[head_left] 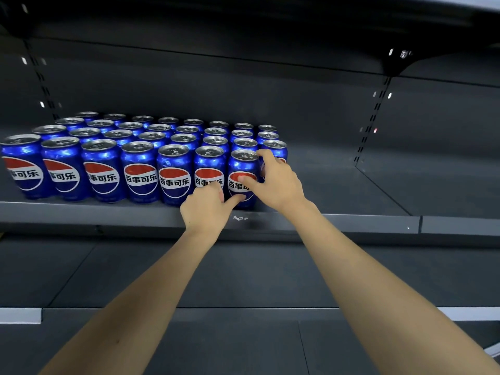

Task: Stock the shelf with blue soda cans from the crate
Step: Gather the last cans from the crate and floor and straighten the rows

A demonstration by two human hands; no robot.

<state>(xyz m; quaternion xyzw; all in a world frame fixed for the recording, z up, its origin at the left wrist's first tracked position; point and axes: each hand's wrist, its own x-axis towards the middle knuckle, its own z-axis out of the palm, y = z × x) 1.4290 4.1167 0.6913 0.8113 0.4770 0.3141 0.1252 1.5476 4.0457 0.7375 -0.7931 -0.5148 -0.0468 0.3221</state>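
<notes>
Several blue soda cans (pixel 140 169) with red-white-blue labels stand in neat rows on the left part of the dark shelf (pixel 108 212). My right hand (pixel 278 182) grips the front-row can at the right end (pixel 239 165), thumb on its label and fingers curled behind its top. My left hand (pixel 204 207) is low in front of the row with its fingers bent. Its thumb touches the bottom of that same can and a fingertip rests on the neighbouring can (pixel 208 165). Another can (pixel 276 146) stands just behind my right hand. No crate is in view.
The right half of the shelf (pixel 365 190) is bare up to a slotted upright (pixel 370 123). A lower shelf (pixel 243 272) lies beneath my forearms. Another shelf board hangs overhead (pixel 270 12).
</notes>
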